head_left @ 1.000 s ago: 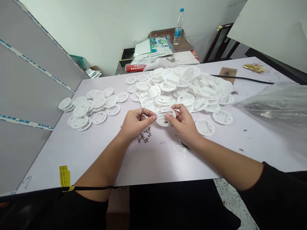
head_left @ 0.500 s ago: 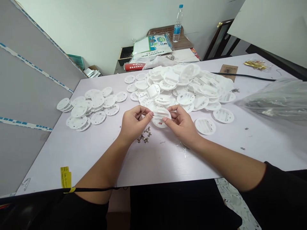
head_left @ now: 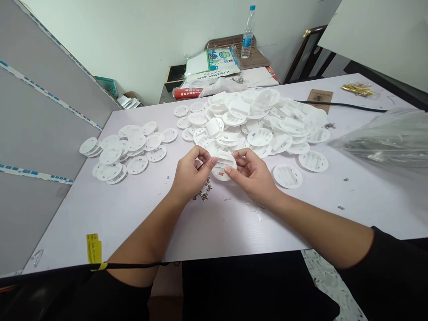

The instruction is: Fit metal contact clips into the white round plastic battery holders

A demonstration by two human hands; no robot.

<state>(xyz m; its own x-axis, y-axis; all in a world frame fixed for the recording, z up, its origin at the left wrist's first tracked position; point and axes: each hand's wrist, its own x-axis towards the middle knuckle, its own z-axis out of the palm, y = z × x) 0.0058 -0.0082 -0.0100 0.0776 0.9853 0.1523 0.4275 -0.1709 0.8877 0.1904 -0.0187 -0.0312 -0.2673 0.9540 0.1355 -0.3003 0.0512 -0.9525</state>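
A round white plastic disc with raised ridges and slots is held over the table in front of me. My right hand grips its right edge, the thumb on the upper face beside a small reddish slot. At the disc's left edge my left hand is closed in a pinch, thumb tip against the rim. Whatever sits between those fingers is too small and hidden to name. Below my left hand lie small metal fittings, partly covered by it. Two loose discs, a nearer one and a farther one, lie to the right.
A big heap of white discs spreads behind my hands, and a smaller pile lies left. To the right are a clear plastic bag and a black cable. A water bottle stands at the back.
My left hand has shifted slightly right, its thumb now overlapping the disc's left edge and its wrist covering more of the metal fittings. The right hand keeps its grip on the disc.
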